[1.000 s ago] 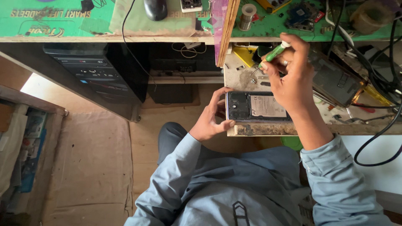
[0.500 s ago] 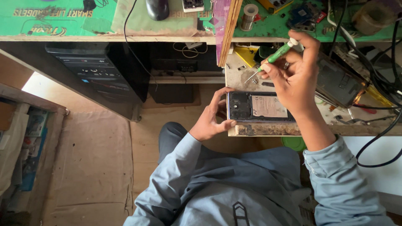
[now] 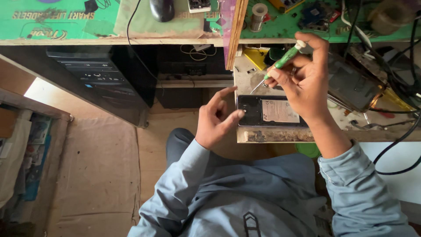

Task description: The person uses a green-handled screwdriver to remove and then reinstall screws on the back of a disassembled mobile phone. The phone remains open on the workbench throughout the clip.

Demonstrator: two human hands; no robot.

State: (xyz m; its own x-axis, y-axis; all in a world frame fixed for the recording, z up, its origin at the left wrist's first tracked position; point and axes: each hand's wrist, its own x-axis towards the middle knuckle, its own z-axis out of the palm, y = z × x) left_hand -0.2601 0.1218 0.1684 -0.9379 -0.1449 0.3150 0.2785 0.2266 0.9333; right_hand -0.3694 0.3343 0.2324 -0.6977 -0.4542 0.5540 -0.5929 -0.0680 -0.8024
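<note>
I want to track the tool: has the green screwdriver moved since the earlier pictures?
Yes. The green screwdriver in the right hand has risen from the opened phone toward the green bench edge.

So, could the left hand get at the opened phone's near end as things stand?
Probably yes: the left hand already has its thumb against the left end of the opened phone, while the right hand holds the green screwdriver above it, leaving that end free.

A worn, scuffed pull-out shelf [image 3: 280, 135] carries an opened phone [image 3: 267, 110] lying flat, back side up, with a dark tablet-like device [image 3: 351, 85] beside it. Above, the green-covered bench [image 3: 66, 22] holds a black computer mouse [image 3: 162, 8], a roll of tape [image 3: 258, 11] and small circuit boards [image 3: 316, 15].
</note>
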